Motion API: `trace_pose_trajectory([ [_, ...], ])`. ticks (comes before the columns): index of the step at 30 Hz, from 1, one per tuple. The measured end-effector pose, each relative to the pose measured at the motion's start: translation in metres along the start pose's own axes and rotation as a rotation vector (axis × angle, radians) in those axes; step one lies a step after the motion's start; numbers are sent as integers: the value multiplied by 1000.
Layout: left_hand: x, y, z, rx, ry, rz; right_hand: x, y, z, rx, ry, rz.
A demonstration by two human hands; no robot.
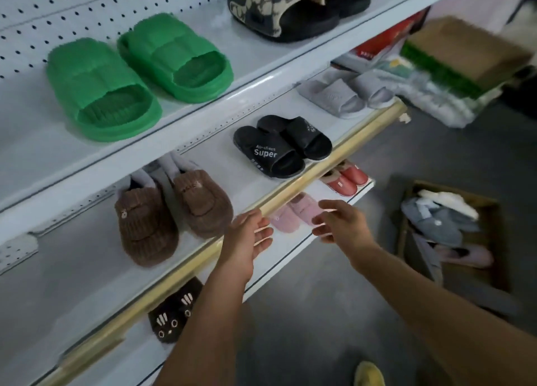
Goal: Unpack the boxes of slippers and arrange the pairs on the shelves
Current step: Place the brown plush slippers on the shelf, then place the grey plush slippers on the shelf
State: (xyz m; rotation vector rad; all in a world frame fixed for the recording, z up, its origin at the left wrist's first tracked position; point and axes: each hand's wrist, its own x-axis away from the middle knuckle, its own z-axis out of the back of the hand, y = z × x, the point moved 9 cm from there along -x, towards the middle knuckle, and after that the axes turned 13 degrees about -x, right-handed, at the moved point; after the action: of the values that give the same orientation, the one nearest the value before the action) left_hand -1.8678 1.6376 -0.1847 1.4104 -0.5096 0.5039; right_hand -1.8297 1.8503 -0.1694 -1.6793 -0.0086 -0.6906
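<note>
Both hands empty w/ fingers relaxed, left hand (248,240) & right hand (340,223) flanking fuzzy pink slippers (293,213) on white metal shelf (290,247).

shoe shop: slipper pairs (139,75) on pegboard shelves (261,77)

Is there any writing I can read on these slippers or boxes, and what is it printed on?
"Super": white print on the strap of the nearer black slipper, on the middle shelf.
Small line above "Super": too blurred to read for certain.
Print on the strap of the farther black slipper: sideways and blurred, not readable.
White marks on the red box beyond the shelf end: too small to read.
</note>
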Motion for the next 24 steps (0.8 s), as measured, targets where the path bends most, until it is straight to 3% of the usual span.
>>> trace_pose_trajectory([
  [12,5,-28,-252,-184,-282,100,-42,27,248,-235,336,-65],
  [24,-36,-83,-514,-280,-388,267,-122,58,495,-331,545,-230],
])
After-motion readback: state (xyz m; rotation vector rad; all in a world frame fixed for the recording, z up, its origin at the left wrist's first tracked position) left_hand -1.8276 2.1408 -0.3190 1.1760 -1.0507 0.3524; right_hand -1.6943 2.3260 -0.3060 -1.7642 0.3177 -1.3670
